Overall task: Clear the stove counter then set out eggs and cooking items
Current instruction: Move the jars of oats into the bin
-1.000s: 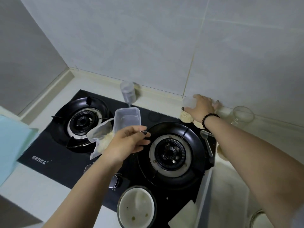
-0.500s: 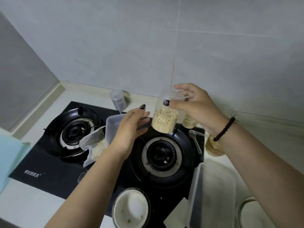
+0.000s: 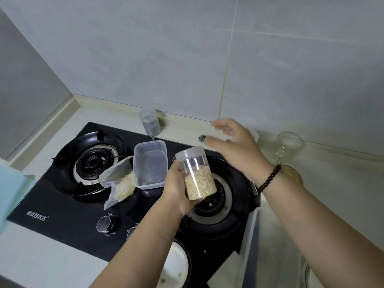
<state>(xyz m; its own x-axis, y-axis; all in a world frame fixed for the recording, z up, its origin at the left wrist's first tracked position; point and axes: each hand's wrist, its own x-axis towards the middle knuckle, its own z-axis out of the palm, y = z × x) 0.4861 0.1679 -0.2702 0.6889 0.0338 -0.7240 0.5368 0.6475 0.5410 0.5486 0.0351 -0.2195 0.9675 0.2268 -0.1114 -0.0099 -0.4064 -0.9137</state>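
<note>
From the head view, the left hand (image 3: 176,190) has its grip clamped round a clear plastic jar (image 3: 196,173) with a lid on, about half full of pale flakes. The fingers curl behind the jar and the thumb side presses its left wall; the jar is lifted off the stove and tilts slightly, hanging over the right burner (image 3: 214,202).

The right hand (image 3: 232,146) holds nothing. Its grip is apart, fingers spread and relaxed, hovering just above and behind the jar's lid without touching it. A dark bead bracelet (image 3: 269,177) sits on that wrist.

On the black glass stove (image 3: 62,213), an empty clear rectangular container (image 3: 150,163) rests between the two burners. Just left of it, touching its lower corner, a clear bag (image 3: 119,183) of pale flakes leans against the rim of the left burner (image 3: 91,163).

A small lidded clear jar (image 3: 149,121) stands on the pale counter (image 3: 41,258) behind the stove, near the wall. A glass vessel (image 3: 288,144) stands at the back right by the wall. A white bowl (image 3: 174,267) sits at the stove's front edge, partly hidden by the left forearm.
</note>
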